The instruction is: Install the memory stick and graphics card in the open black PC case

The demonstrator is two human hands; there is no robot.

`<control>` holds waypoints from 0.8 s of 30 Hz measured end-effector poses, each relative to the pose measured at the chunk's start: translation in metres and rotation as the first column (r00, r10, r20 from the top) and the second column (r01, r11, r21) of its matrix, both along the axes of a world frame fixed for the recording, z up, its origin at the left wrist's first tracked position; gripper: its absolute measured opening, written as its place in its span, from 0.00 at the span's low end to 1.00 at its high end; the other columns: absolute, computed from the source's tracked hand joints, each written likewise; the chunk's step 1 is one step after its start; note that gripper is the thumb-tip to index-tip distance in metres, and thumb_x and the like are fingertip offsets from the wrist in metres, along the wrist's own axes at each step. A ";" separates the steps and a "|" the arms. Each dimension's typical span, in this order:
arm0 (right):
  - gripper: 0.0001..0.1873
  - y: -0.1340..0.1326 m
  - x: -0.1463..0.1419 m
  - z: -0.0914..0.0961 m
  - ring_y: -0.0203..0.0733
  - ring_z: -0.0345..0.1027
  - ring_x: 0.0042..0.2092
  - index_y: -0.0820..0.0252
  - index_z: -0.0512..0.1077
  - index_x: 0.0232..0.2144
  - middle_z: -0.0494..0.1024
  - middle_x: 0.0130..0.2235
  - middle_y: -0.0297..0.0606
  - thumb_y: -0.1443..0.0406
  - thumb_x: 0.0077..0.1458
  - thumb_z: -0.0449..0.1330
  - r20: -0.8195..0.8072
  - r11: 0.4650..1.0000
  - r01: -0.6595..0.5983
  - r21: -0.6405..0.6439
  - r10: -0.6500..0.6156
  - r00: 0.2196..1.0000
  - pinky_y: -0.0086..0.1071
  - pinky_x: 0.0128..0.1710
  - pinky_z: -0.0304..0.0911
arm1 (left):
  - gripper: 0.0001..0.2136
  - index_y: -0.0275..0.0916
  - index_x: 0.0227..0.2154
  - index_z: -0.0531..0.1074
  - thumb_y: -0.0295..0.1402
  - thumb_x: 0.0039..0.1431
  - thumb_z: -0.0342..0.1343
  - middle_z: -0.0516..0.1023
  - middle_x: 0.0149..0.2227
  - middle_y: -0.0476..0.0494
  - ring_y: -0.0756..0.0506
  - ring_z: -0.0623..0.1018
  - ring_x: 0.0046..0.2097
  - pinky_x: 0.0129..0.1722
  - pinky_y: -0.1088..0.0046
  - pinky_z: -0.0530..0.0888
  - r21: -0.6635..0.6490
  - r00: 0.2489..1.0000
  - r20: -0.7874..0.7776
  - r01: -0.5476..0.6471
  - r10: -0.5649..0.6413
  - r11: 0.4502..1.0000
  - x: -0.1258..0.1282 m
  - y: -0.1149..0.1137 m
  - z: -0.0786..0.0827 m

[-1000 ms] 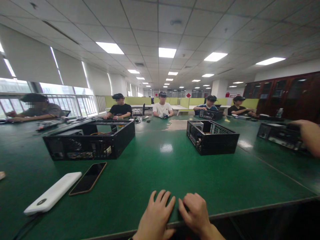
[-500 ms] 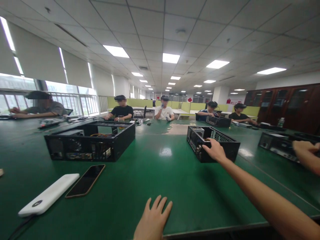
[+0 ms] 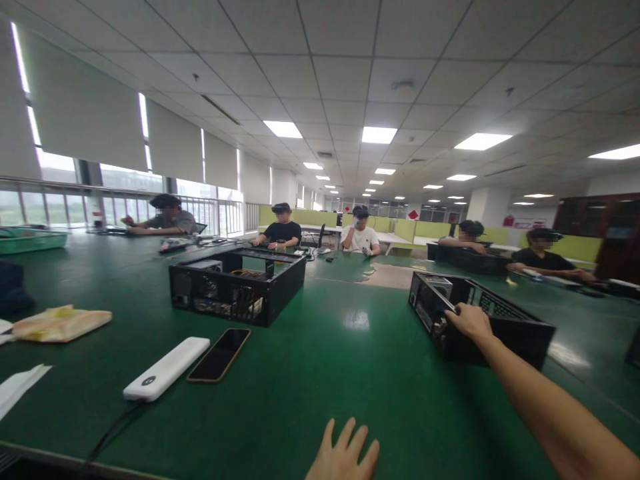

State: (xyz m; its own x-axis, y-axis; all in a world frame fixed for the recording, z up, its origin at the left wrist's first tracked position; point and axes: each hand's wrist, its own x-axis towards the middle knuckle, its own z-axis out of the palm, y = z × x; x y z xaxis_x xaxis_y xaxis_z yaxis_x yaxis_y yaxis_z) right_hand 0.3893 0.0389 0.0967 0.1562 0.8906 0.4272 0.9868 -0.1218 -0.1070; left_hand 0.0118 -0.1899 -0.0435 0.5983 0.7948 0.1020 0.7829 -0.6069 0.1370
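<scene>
Black and boxy, the open-topped computer case [image 3: 515, 340] stood in from the near edge of the glossy green table [image 3: 310, 373], its inner wall pierced with holes, and the right hand [image 3: 473, 323] gripped its rim! Down toward that near edge, the left hand [image 3: 347, 457] fanned its fingers wide, holding nothing. Leftward, a smooth white power bank [image 3: 167, 369] lay beside a flat, dark-glassed phone [image 3: 220, 357].

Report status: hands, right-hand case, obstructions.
Right hand gripping near rim of right-hand black case, top open. Left hand open, holding nothing. Phone and white cabled device off left, not in the way.
</scene>
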 end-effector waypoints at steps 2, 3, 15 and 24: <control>0.20 -0.005 -0.003 -0.006 0.56 0.69 0.43 0.66 0.74 0.39 0.77 0.39 0.53 0.56 0.56 0.51 0.019 0.998 -0.021 0.056 0.020 1.000 0.41 0.39 0.57 | 0.23 0.51 0.61 0.56 0.34 0.64 0.46 0.62 0.62 0.39 0.33 0.61 0.62 0.55 0.38 0.62 0.009 1.000 0.003 0.002 -0.002 1.000 0.001 -0.001 0.001; 0.20 -0.009 -0.004 -0.008 0.55 0.68 0.43 0.65 0.74 0.39 0.77 0.39 0.52 0.56 0.56 0.50 0.027 0.996 -0.042 0.080 0.040 0.999 0.41 0.39 0.57 | 0.22 0.50 0.61 0.57 0.33 0.64 0.45 0.62 0.62 0.38 0.33 0.61 0.62 0.55 0.38 0.61 0.017 1.000 0.003 -0.002 0.002 1.000 0.001 -0.002 0.002; 0.17 -0.177 -0.018 -0.024 0.46 0.66 0.39 0.58 0.70 0.34 0.74 0.33 0.40 0.52 0.56 0.53 -0.026 0.794 -0.533 0.291 0.564 0.825 0.39 0.41 0.59 | 0.49 0.48 0.64 0.47 0.40 0.38 0.65 0.43 0.68 0.36 0.31 0.50 0.65 0.60 0.42 0.51 0.163 0.995 -0.030 -0.093 0.099 0.982 0.009 -0.027 0.021; 0.17 -0.283 0.000 0.004 0.52 0.67 0.51 0.50 0.72 0.47 0.75 0.49 0.44 0.55 0.56 0.57 -0.077 0.685 -0.726 0.067 0.729 0.680 0.43 0.51 0.63 | 0.51 0.50 0.65 0.42 0.41 0.39 0.66 0.41 0.68 0.38 0.31 0.45 0.66 0.61 0.41 0.38 0.449 0.999 -0.026 -0.007 0.021 0.893 -0.002 -0.031 0.008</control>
